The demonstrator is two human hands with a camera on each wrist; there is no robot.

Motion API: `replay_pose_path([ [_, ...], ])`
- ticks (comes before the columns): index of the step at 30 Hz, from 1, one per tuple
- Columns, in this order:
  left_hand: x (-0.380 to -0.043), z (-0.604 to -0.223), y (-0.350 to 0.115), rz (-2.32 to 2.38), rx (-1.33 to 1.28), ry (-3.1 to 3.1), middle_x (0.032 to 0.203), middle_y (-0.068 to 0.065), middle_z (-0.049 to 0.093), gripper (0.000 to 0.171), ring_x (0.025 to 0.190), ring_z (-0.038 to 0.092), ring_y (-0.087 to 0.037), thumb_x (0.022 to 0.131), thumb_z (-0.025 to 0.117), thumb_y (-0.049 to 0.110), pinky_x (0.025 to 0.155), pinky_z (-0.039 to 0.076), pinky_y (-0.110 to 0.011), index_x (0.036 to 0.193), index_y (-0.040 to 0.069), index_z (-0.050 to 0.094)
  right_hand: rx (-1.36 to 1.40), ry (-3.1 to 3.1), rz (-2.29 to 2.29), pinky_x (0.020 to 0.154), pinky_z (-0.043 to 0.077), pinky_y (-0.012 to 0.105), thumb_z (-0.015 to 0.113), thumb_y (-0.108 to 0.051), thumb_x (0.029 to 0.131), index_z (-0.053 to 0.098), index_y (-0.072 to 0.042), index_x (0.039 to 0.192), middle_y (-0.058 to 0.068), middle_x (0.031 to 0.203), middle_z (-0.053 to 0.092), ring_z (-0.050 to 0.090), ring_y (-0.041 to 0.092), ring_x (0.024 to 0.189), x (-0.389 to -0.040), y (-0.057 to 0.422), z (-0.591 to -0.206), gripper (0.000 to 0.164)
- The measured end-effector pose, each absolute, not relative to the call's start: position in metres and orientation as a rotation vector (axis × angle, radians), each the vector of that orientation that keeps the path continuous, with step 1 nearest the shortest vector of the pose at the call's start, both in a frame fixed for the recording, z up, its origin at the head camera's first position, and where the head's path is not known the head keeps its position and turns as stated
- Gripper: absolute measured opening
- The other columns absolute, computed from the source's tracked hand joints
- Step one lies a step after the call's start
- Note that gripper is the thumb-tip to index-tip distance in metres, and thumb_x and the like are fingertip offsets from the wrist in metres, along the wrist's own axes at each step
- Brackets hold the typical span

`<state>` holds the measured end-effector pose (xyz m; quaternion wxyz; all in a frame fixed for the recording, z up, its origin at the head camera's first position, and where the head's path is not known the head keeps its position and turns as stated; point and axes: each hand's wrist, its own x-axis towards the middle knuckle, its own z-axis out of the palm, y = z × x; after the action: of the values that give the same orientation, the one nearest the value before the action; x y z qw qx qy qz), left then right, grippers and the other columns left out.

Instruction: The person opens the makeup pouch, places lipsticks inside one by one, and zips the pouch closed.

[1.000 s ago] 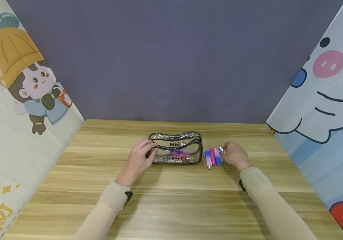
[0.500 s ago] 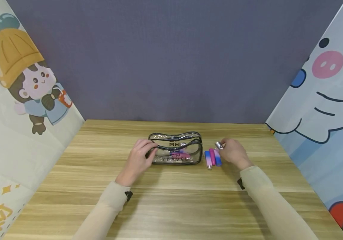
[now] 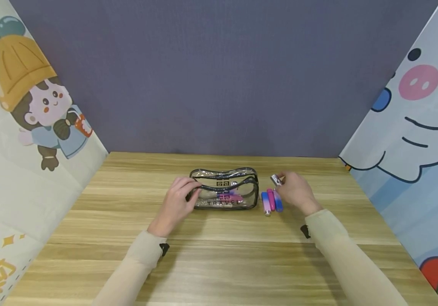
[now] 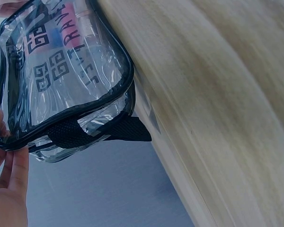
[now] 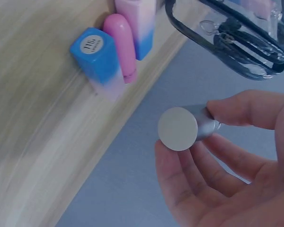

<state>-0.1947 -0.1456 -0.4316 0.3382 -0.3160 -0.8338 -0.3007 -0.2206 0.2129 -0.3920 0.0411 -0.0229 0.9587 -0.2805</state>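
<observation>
My left hand (image 3: 177,200) pinches the upper left edge of a clear zip pouch (image 3: 247,197) with black trim and "TRAVEL" lettering. The pouch stands on the table with its top gaping, and pink and blue lipsticks (image 3: 234,198) show through its front. Between thumb and fingers, my right hand (image 3: 297,193) holds a silver lipstick tube (image 5: 177,128), its flat round end facing the right wrist camera. Left of that hand, a pink-and-blue lipstick (image 3: 266,202), a magenta lipstick (image 3: 271,200) and another pink-and-blue lipstick (image 3: 278,202) lie side by side.
The wooden table (image 3: 226,259) runs back to a dark grey wall panel (image 3: 219,85). Cartoon-printed sheets hang at the left (image 3: 4,191) and right (image 3: 414,136). A black strap (image 4: 128,130) sticks out from the pouch's end.
My right hand has moved slightly left and away from me with the silver lipstick tube, toward the pouch. My left hand and the pouch have stayed put.
</observation>
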Motion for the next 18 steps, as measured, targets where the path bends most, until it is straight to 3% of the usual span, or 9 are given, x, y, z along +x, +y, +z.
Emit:
replay_pose_path([
  [10,-0.1949,-0.431,-0.1461,-0.782,-0.826,-2.175,0.1,-0.012,0.071,0.019,0.095,0.063,-0.027,0.085,0.078,-0.001,0.084,0.057,-0.038,0.103,-0.002,0.074,-0.187,3.056,-0.913,0.065,0.054,0.037,0.062,-0.009,0.091,0.06,0.005,0.133,0.022,0.108,0.069,0.064,0.025,0.079,-0.2212,0.2103,-0.3867,0.044],
  [18,-0.1945,-0.4308,-0.1461,-0.771,-0.829,-2.178,0.1,-0.012,0.071,0.019,0.095,0.062,-0.027,0.085,0.078,0.0,0.084,0.057,-0.037,0.103,-0.002,0.074,-0.263,3.115,-1.051,0.066,0.054,0.038,0.064,-0.007,0.089,0.063,0.004,0.128,0.018,0.102,0.07,0.065,0.028,0.081,-0.2209,0.2039,-0.3809,0.041],
])
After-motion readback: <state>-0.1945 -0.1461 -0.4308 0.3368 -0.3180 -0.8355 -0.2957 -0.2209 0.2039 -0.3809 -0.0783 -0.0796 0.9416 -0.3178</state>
